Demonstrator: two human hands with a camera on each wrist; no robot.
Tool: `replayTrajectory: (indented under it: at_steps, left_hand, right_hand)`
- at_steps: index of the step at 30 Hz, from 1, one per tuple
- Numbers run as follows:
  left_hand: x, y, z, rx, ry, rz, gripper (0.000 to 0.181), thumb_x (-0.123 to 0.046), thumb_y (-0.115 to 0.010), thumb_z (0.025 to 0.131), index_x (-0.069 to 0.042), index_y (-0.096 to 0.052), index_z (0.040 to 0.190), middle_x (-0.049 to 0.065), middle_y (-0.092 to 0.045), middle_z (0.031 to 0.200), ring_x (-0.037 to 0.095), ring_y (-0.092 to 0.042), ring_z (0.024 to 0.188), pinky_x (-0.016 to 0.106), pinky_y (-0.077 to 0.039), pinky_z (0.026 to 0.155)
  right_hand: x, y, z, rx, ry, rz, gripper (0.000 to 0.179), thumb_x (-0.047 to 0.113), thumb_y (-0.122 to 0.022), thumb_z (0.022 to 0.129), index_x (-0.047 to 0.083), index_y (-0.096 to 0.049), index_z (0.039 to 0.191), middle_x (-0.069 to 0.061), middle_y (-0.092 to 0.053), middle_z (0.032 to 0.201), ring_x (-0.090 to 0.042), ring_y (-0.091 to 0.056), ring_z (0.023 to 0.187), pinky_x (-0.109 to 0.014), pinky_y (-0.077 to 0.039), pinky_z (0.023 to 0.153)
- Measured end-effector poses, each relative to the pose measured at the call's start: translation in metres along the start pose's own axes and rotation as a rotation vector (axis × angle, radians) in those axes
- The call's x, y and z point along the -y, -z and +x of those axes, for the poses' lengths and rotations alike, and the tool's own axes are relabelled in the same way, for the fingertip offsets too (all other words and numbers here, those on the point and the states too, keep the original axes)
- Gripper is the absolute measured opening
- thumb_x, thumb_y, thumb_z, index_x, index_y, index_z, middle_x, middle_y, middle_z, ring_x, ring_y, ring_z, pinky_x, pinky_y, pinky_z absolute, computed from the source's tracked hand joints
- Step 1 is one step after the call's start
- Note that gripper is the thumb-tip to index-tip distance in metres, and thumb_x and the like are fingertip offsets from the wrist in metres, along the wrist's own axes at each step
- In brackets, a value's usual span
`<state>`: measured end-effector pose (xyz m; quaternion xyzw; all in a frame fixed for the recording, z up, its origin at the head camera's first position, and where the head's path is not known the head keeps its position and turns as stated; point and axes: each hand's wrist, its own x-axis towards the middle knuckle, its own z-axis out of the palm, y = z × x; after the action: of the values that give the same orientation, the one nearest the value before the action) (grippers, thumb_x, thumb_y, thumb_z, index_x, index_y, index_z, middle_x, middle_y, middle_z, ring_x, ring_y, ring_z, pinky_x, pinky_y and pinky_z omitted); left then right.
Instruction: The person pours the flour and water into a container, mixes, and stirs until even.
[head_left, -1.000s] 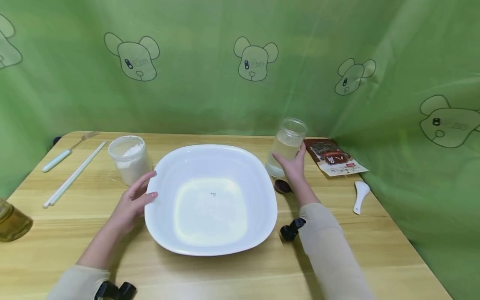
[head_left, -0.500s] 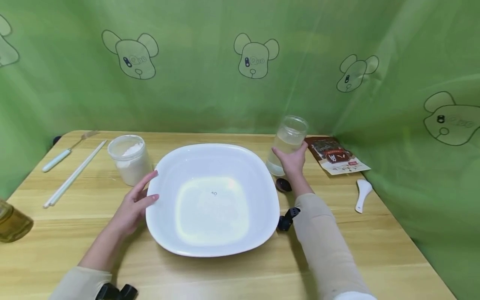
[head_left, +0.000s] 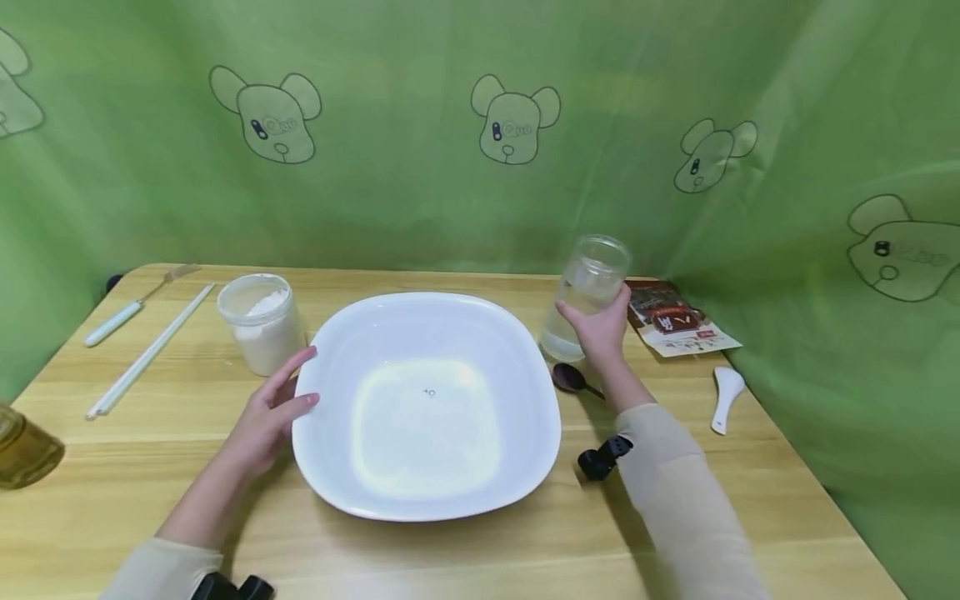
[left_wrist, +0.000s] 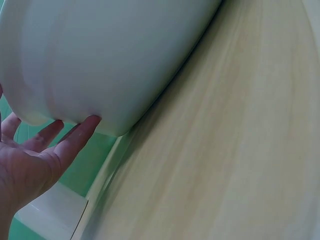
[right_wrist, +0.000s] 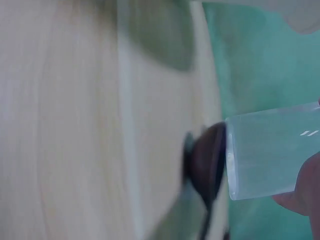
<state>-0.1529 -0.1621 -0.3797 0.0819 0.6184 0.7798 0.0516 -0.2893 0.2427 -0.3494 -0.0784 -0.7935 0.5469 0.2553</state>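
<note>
On my head view, the wide white basin (head_left: 420, 458) sits mid-table, its inside facing up toward me. The left hand (head_left: 262, 421) is at its left side, thumb and forefinger set apart on the rim; the basin hides the other fingers. The right hand (head_left: 604, 335) is wrapped around the jar (head_left: 588, 287) near the basin's far right, thumb on one side and fingers on the other, and I can make out clear liquid inside. The black spoon (head_left: 568, 378) lies just in front of the jar. To the right of that hand I have the packet (head_left: 678, 323), with the white spoon (head_left: 726, 390) closer to the edge of the table (head_left: 480, 558). Over on the left, the tub (head_left: 262, 337) of white powder stands near the left hand; beyond it lie two sticks (head_left: 152, 352) and a blue-handled tool (head_left: 114, 323). The amber jar (head_left: 28, 452) is cut off at my frame's left side.

My left wrist view shows that hand's fingers spread and fairly straight, tips against the basin's outer wall.

On my right wrist view, part of the right hand shows against the jar. Its base appears right beside the black spoon's bowl; I can't tell whether it touches the table.
</note>
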Motion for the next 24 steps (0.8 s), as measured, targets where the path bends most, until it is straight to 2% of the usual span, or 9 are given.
replayTrajectory:
  at_steps: [6, 14, 24]
  left_hand:
    - [0.0, 0.0, -0.001, 0.006, -0.018, -0.008, 0.059, 0.001, -0.048, 0.083, -0.017, -0.028, 0.136, 0.023, -0.027, 0.128, 0.016, -0.053, 0.094, 0.038, -0.049, 0.069]
    - [0.003, 0.0, 0.0, 0.009, -0.029, -0.023, 0.058, 0.001, -0.049, 0.083, -0.017, -0.03, 0.135, 0.012, -0.039, 0.118, 0.018, -0.054, 0.092, 0.038, -0.049, 0.068]
    - [0.003, 0.0, -0.001, -0.009, -0.023, -0.018, 0.058, 0.001, -0.05, 0.083, -0.017, -0.03, 0.135, 0.007, -0.044, 0.114, 0.017, -0.055, 0.09, 0.038, -0.05, 0.067]
  right_hand:
    - [0.028, 0.02, -0.013, 0.098, 0.056, -0.023, 0.087, 0.018, -0.078, 0.059, 0.011, -0.025, 0.128, -0.008, -0.038, 0.121, -0.023, -0.037, 0.108, -0.036, -0.032, 0.092]
    - [0.06, 0.047, -0.036, 0.2, 0.089, -0.124, 0.086, 0.016, -0.078, 0.06, 0.009, -0.026, 0.128, -0.009, -0.04, 0.117, -0.023, -0.039, 0.104, -0.041, -0.035, 0.087]
    - [0.085, 0.071, -0.067, 0.364, 0.135, -0.176, 0.088, 0.01, -0.078, 0.059, 0.005, -0.025, 0.129, -0.012, -0.043, 0.113, -0.027, -0.041, 0.099, -0.045, -0.037, 0.082]
